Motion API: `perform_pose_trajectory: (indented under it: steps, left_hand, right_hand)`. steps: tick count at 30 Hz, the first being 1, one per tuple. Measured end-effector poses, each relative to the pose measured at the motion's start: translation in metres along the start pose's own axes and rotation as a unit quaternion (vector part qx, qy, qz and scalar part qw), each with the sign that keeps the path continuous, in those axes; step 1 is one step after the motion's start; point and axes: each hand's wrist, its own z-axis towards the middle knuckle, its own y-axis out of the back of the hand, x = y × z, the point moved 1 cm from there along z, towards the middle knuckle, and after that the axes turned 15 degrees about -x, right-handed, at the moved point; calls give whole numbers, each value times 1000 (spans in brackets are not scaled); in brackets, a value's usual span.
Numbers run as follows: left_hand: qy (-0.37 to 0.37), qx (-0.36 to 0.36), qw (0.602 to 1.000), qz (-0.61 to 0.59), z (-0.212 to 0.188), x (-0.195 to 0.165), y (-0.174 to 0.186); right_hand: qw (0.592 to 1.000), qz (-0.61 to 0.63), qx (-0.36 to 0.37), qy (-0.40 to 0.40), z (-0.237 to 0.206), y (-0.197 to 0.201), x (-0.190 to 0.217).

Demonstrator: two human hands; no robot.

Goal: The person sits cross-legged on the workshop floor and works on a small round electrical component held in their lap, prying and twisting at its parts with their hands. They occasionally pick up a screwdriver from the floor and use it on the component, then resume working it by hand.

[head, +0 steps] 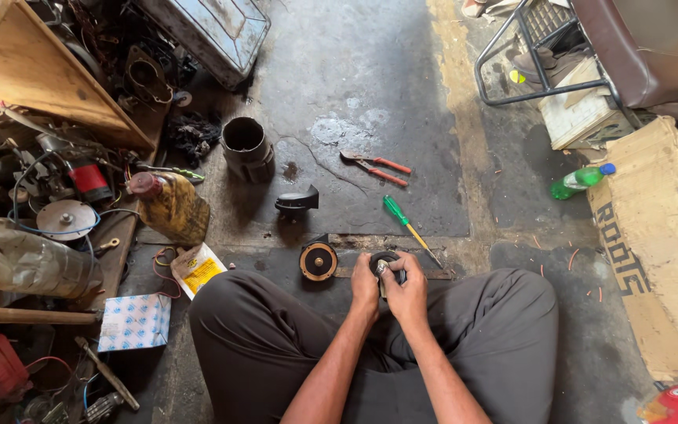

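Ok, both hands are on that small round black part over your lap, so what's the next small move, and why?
Probably keep both hands on the round black part: left hand steadying, right hand working the small metal piece. The green-handled screwdriver lies just ahead on the floor, should it need prying.

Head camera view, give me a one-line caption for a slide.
Both hands, left and right, grip a small round black part above crossed legs, green-handled screwdriver lying nearby.
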Motion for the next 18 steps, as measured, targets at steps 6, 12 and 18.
perform_pose_trajectory:
  steps: [6,12,18]
  left_hand:
    - [-39,2,999,15,-1,-3,0]
    - [-68,-9,997,39,-1,-5,-1]
    - [-76,19,997,14,-3,-5,-1]
  right_hand:
    - [999,-3,29,-37,6,0,1]
    - [999,16,41,19,7,2,7]
    - [999,20,29,-20,7,3,13]
